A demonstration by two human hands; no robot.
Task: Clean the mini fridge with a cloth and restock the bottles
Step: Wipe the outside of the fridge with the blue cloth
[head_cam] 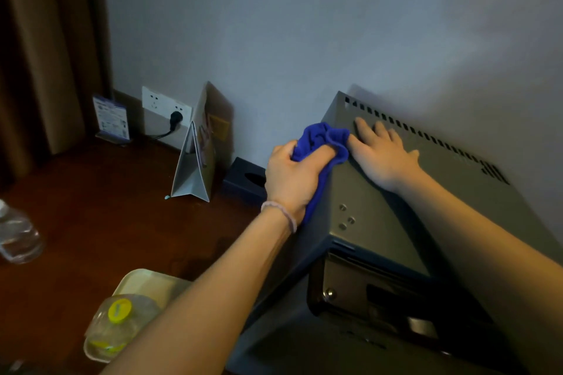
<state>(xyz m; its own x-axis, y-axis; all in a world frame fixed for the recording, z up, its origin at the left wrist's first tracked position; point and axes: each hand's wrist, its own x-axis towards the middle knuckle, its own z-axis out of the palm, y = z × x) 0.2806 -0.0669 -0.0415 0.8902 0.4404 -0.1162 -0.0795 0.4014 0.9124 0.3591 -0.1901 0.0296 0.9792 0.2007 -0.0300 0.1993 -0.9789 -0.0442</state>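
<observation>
the left hand [292, 176] grips the bunched blue microfibre cloth [323, 143], fingers curled round it, at the top left edge of the grey metal mini fridge [396, 216]. the right hand [384, 152] rests flat on the fridge top, fingers spread. a clear plastic bottle with a yellow cap [117, 326] lies on the dark wooden desk [106, 207].

The left hand [292, 173] grips a bunched blue cloth [323, 143] against the upper left edge of the grey mini fridge [365, 207]. The right hand [380, 151] lies flat, fingers straight, on the fridge's top, just below a row of vent slots [426, 135]. On the wooden bench [106, 222] stand a yellow-capped bottle [118, 326], a folded card [198, 158] and a dark tissue box [243, 179].
</observation>
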